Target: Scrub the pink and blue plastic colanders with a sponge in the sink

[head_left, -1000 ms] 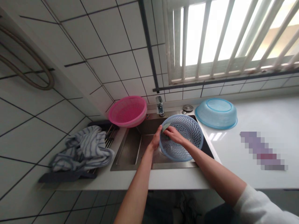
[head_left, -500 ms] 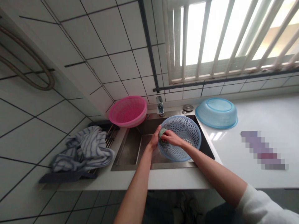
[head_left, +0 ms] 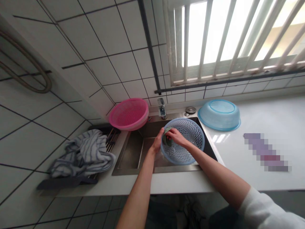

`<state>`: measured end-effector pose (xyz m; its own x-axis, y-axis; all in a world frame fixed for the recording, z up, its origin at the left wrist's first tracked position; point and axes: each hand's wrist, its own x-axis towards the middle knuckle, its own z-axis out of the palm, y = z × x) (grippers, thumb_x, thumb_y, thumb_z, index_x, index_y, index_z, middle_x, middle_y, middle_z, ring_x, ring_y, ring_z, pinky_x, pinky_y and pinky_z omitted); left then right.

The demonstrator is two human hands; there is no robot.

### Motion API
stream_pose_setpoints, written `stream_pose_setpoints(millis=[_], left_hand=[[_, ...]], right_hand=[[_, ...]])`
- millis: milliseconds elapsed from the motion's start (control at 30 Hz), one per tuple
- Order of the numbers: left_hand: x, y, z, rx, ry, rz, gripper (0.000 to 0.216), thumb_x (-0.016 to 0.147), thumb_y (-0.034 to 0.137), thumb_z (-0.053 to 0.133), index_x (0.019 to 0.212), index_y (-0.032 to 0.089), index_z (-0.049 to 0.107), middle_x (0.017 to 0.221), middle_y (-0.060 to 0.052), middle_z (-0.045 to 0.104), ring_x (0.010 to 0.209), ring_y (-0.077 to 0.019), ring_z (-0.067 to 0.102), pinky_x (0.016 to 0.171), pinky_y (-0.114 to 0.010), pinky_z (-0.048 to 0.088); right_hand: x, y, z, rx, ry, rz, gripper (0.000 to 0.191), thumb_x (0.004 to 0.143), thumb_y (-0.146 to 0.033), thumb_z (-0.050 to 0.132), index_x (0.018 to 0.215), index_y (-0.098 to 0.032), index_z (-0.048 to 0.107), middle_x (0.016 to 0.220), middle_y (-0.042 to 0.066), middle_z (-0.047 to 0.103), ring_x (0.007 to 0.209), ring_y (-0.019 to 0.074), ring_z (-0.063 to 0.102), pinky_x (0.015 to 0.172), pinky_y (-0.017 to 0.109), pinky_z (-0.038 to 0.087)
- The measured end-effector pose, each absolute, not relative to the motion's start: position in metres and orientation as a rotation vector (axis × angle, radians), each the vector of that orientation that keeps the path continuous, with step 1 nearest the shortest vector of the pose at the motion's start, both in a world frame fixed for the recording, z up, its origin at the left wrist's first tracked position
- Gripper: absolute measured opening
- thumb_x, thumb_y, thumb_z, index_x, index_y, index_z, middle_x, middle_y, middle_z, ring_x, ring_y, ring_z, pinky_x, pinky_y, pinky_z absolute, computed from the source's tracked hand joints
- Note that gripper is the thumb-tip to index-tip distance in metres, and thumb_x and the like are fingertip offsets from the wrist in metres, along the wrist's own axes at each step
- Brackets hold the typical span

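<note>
A blue-grey plastic colander (head_left: 197,136) with a patterned perforated wall is held over the sink (head_left: 130,152). On its left rim, my left hand (head_left: 157,142) is closed, gripping the edge. My right hand (head_left: 175,136) is inside the colander near that same rim, its fingers pressed round a green cloth (head_left: 168,141). The cloth lies against the inner left wall, and part of it hides behind the right hand's fingers.
A pink basket (head_left: 128,114) sits at the sink's back left corner, beside the faucet (head_left: 161,107). Right of the sink is an upturned blue basin (head_left: 220,116). A drain plug (head_left: 190,110) lies behind. A striped towel (head_left: 85,152) rests on a rack at left.
My right hand has shifted slightly along the inner left side of the colander, and more of the green cloth shows. The left hand keeps its hold on the rim.
</note>
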<state>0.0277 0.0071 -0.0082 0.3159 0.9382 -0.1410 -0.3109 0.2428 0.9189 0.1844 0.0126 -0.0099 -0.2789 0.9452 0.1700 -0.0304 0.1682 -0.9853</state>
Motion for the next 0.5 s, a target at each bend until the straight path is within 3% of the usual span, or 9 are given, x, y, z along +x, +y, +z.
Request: stream_pose_setpoints(millis=[133,233,333,500], left_hand=[[0.034,0.002,0.001,0.925,0.742,0.999,0.05,0.087,0.055,0.072,0.121,0.019,0.072,0.114,-0.006,0.077,0.114,-0.0263,0.067,0.107,-0.039,0.047],[0.032,-0.002,0.007,0.933,0.72,1.05,0.048,0.086,0.049,0.072,0.125,0.022,0.066,0.109,-0.004,0.076,0.104,-0.0242,0.069,0.1,-0.039,0.051],[0.027,-0.004,0.007,0.98,0.812,1.081,0.049,0.086,0.054,0.072,0.124,0.023,0.064,0.102,-0.002,0.074,0.096,-0.0222,0.069,0.096,-0.038,0.052],[0.027,-0.002,0.0,1.047,0.898,1.044,0.057,0.084,0.059,0.077,0.127,0.023,0.069,0.123,-0.007,0.075,0.124,-0.0287,0.063,0.111,-0.04,0.043]], right_hand=[[0.198,0.023,-0.006,-1.099,-1.252,1.073,0.026,0.085,-0.041,0.056,0.083,-0.017,0.066,0.077,0.003,0.064,0.071,0.0171,0.054,0.065,0.028,0.043],[0.192,0.014,-0.008,-0.967,-1.487,1.21,0.021,0.084,-0.036,0.057,0.079,-0.017,0.066,0.075,0.002,0.064,0.069,0.0164,0.053,0.065,0.027,0.042],[0.179,0.001,-0.012,-0.804,-1.729,1.366,0.017,0.084,-0.03,0.057,0.076,-0.018,0.065,0.073,0.001,0.064,0.067,0.0154,0.053,0.066,0.027,0.043],[0.192,0.013,-0.01,-0.949,-1.557,1.288,0.018,0.083,-0.033,0.056,0.078,-0.018,0.064,0.075,0.002,0.065,0.069,0.0168,0.054,0.066,0.028,0.044]])
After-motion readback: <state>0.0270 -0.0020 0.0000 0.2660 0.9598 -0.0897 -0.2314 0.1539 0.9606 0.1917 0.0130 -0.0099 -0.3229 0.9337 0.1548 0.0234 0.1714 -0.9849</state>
